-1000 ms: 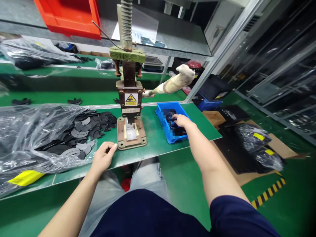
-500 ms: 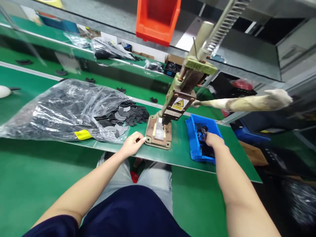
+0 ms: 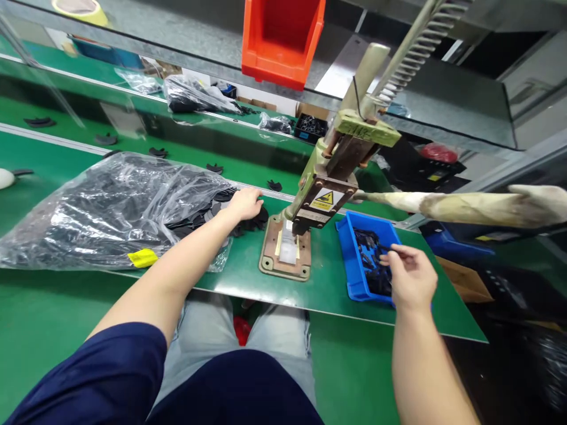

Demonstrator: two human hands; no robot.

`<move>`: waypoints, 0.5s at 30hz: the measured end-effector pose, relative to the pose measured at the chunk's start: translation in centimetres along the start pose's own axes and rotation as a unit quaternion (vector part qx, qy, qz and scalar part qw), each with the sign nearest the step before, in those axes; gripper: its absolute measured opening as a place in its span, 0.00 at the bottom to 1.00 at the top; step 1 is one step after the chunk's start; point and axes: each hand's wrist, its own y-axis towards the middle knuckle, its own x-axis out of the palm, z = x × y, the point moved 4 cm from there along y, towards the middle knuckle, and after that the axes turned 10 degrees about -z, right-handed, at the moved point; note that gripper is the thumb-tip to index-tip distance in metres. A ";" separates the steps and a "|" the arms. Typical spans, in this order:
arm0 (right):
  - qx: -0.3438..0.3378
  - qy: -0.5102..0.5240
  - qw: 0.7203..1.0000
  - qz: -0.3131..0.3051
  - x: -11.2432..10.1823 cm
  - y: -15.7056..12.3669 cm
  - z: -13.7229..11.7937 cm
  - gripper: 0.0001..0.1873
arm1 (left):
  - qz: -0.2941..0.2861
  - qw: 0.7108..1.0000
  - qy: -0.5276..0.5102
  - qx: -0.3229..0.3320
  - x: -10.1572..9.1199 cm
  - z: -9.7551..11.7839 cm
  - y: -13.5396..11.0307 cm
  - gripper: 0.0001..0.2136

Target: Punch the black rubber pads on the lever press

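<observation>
Left hand (image 3: 245, 205) had shifted from the press base onto the loose black pieces (image 3: 256, 223); right hand (image 3: 414, 277) had risen from inside the blue bin (image 3: 349, 251) to its right rim. Right thumb and forefinger pinched a slim dark part (image 3: 388, 248), its outline too small to make out. Left fingers curved downward, close together; could not tell whether they gripped anything.

Pieces: flat, matte, crescent-like, a few greyer, heaped at the mouth of a clear plastic bag (image 3: 106, 206), left of the press (image 3: 332, 177). Bin held a jumble of small dark parts (image 3: 376, 283), some glossy.

Markings: warning label (image 3: 326, 199) on the press, yellow triangle with black pictogram, lettering beneath too small to read. Pale strip (image 3: 314, 216) under it, illegible. Raised characters on the green collar (image 3: 367, 128), unclear. Yellow tag (image 3: 142, 258) on the bag, no writing legible.
</observation>
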 end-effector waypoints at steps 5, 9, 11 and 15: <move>0.017 0.177 0.984 -0.021 3.4 -8.9 -3.7 0.15 | -0.120 0.989 0.064 -0.049 3.0 -1.1 8.6 0.22; 0.020 0.242 0.967 -0.072 5.2 -12.7 -4.7 0.09 | -0.138 0.986 0.068 -0.071 5.2 -1.2 12.1 0.21; 0.012 0.241 0.966 -0.089 5.5 -13.0 -4.7 0.09 | -0.134 0.985 0.068 -0.081 5.5 -1.2 13.1 0.21; -0.047 0.179 0.977 -0.101 6.0 -11.9 -5.8 0.10 | -0.128 0.985 0.069 -0.089 5.2 -1.3 13.5 0.21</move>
